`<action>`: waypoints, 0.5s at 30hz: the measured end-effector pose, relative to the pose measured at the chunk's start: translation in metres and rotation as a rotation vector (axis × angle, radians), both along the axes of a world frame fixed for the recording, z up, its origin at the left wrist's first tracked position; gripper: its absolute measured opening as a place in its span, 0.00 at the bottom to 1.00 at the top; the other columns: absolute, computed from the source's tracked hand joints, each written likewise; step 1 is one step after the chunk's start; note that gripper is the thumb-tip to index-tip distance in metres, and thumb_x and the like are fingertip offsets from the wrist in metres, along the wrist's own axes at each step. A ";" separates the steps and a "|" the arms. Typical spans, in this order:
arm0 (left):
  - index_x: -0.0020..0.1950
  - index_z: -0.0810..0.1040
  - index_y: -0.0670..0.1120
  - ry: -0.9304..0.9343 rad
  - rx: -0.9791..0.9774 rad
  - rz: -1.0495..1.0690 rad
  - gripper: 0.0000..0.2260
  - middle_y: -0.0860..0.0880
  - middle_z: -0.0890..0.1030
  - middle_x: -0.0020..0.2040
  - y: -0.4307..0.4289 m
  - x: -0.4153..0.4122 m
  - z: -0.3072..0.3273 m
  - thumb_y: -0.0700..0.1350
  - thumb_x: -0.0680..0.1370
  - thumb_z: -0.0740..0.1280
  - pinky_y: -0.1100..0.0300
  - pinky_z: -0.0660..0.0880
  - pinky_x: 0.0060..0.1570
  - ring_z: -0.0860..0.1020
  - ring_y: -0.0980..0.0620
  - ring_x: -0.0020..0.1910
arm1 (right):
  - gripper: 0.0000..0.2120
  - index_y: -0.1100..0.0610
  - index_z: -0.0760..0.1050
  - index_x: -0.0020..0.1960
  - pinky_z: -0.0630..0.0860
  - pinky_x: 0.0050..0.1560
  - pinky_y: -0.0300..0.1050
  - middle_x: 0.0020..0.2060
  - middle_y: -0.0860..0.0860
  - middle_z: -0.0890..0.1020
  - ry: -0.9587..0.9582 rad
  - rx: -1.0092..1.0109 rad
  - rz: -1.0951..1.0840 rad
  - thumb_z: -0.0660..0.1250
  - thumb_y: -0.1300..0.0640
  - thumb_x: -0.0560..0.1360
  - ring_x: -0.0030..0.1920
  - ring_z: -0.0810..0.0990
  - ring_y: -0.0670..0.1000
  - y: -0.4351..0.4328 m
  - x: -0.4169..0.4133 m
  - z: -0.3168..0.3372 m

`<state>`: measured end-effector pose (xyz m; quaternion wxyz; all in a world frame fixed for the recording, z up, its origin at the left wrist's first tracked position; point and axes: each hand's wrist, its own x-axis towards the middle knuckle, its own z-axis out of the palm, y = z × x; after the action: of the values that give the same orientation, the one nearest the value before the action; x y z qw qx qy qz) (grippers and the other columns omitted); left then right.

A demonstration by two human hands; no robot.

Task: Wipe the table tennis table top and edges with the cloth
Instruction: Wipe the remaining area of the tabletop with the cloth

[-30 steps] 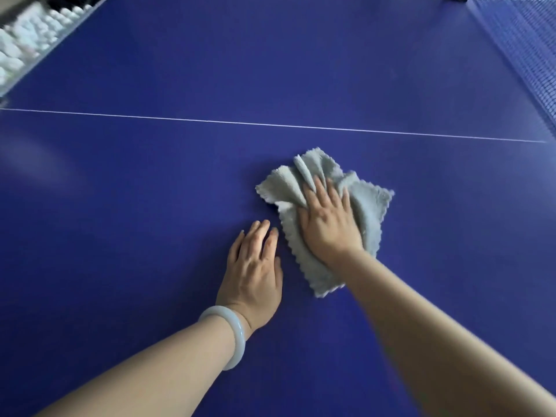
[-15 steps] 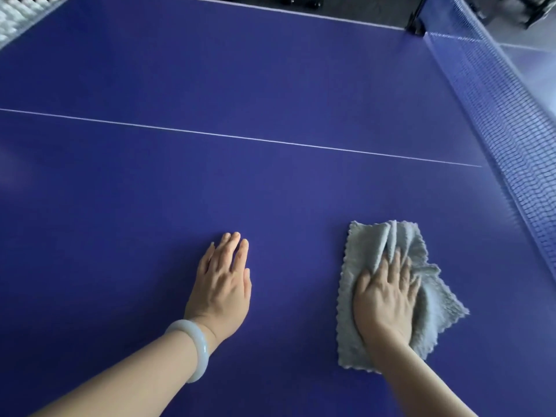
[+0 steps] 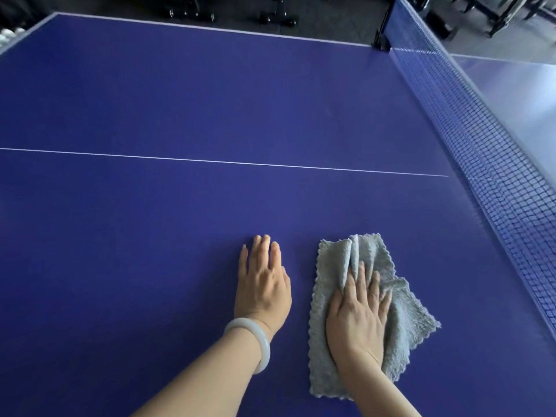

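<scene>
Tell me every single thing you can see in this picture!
table: one, blue, fills most of the view
white line: one, white, runs across the table top
net: one, dark mesh, along the right side
net post: one, black, at the net's far end
cloth: one, grey, crumpled on the table under the right hand
dark gear: too dim to count, black, on the floor past the far edge
bracelet: one, pale white, on the left wrist
left hand: one, flat on the bare table beside the cloth
right hand: one, pressing down on the cloth
</scene>
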<state>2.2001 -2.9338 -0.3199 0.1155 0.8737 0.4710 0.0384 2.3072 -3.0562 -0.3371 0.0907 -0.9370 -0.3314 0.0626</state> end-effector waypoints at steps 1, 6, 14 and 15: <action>0.78 0.61 0.43 -0.023 0.003 0.012 0.24 0.44 0.59 0.79 0.000 0.001 -0.002 0.47 0.82 0.53 0.46 0.48 0.78 0.53 0.46 0.79 | 0.27 0.50 0.50 0.82 0.27 0.76 0.51 0.77 0.42 0.38 0.001 -0.004 0.028 0.43 0.50 0.82 0.78 0.33 0.47 0.003 0.003 0.000; 0.72 0.71 0.41 -0.045 0.061 0.003 0.23 0.41 0.70 0.73 -0.001 0.001 -0.002 0.45 0.78 0.63 0.42 0.62 0.73 0.65 0.43 0.75 | 0.30 0.43 0.41 0.81 0.35 0.78 0.59 0.81 0.43 0.46 0.030 0.038 0.311 0.44 0.53 0.81 0.81 0.37 0.52 0.050 0.036 0.010; 0.71 0.72 0.42 0.028 0.138 0.008 0.25 0.42 0.70 0.73 -0.002 0.002 -0.005 0.47 0.78 0.50 0.43 0.64 0.73 0.66 0.45 0.75 | 0.26 0.44 0.58 0.79 0.40 0.78 0.63 0.81 0.48 0.55 0.044 0.032 0.765 0.47 0.50 0.81 0.81 0.49 0.56 0.190 0.074 0.015; 0.72 0.71 0.43 0.033 0.130 0.010 0.26 0.43 0.69 0.74 -0.003 0.002 -0.004 0.48 0.79 0.48 0.43 0.63 0.73 0.65 0.45 0.75 | 0.25 0.45 0.58 0.80 0.42 0.79 0.61 0.81 0.49 0.56 0.026 0.052 0.740 0.50 0.50 0.83 0.81 0.51 0.56 0.193 0.083 0.011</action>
<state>2.2022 -2.9368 -0.3240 0.0507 0.8774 0.4739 0.0549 2.3906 -2.8633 -0.3256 0.0901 -0.7504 -0.6480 0.0946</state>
